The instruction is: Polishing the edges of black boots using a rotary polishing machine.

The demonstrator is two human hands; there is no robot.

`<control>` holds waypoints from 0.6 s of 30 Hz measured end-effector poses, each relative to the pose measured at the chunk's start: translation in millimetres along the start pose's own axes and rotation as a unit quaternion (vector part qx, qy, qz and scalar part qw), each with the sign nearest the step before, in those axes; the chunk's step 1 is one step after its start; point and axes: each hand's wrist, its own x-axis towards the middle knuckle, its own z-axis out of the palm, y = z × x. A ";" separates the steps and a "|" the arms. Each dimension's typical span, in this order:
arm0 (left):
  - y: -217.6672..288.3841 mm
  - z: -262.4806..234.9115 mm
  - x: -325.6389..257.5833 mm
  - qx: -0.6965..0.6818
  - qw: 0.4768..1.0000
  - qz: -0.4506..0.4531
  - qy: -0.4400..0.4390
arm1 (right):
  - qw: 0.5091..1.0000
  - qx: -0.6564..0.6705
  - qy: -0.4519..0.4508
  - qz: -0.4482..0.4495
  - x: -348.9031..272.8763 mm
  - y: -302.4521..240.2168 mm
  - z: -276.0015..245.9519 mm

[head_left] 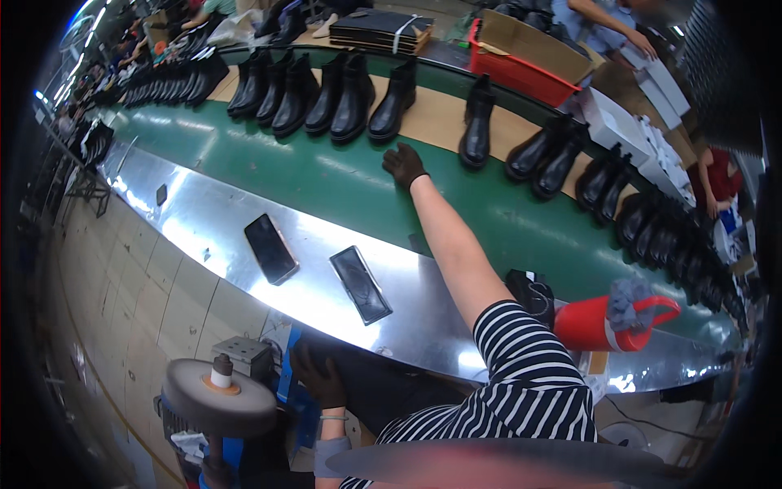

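— Reaching out over the green belt, the right hand is wearing a dark glove, fingers spread and released, gripping nothing. Are you seeing what it is nearest to?

— Boots. One black boot is standing just beyond the fingertips on the brown strip of the belt, and a single boot is standing upright a little to the right. Neither is touching the hand.

— What is the left hand doing?

— It is sitting low, below the steel tabletop, also gloved, and resting on a dark thing in the person's lap; I cannot tell whether it is clenching it or only lying on it. A grey buffing wheel is sitting just to its left.

— Anything lying on the tabletop?

— Two phones: one phone face up, a second phone near it on the right, apart from each other. A red jug with a grey rag in it is lying further right.

— And across the belt?

— Another person's hand is hovering over white boxes, with a red crate beside them.
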 end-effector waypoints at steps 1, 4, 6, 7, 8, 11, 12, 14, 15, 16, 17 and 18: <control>2.7 -0.5 1.4 0.007 1.000 -0.009 0.002 | 0.999 0.019 0.029 0.005 4.6 3.2 9.1; 11.0 -1.3 7.0 -0.012 1.000 -0.014 -0.009 | 0.996 0.065 0.057 0.012 21.0 -3.2 26.7; 9.7 0.1 6.9 -0.018 1.000 -0.011 -0.006 | 0.994 0.094 0.056 0.015 24.8 -4.7 35.0; 9.3 0.4 7.4 -0.018 1.000 -0.012 -0.009 | 0.996 0.086 0.026 0.013 25.8 -1.4 41.8; 9.2 0.3 7.8 -0.015 1.000 -0.015 -0.008 | 0.997 0.078 -0.004 0.009 25.8 2.4 48.0; 19.3 10.0 18.5 -0.039 0.999 0.005 -0.021 | 0.994 0.077 0.063 0.039 45.9 -46.4 36.4; 19.9 12.5 20.6 -0.042 0.999 0.004 -0.023 | 0.993 0.078 0.077 0.051 49.3 -55.3 34.9; 1.9 0.0 6.3 -0.010 1.000 -0.025 -0.014 | 0.977 0.103 0.156 0.100 32.5 -8.3 79.4; 2.1 0.0 7.4 -0.010 1.000 -0.023 -0.010 | 0.973 0.086 0.199 0.074 34.6 -6.8 78.3; 2.5 -0.5 7.7 -0.009 1.000 -0.021 -0.012 | 0.967 0.070 0.241 0.052 35.4 -4.3 77.1; 3.3 -1.8 7.2 -0.007 1.000 -0.026 -0.014 | 0.971 0.084 0.221 0.047 35.4 -3.2 71.5; 19.0 8.5 18.4 -0.039 0.999 0.001 -0.023 | 0.969 0.084 0.230 0.003 52.5 -49.2 33.3</control>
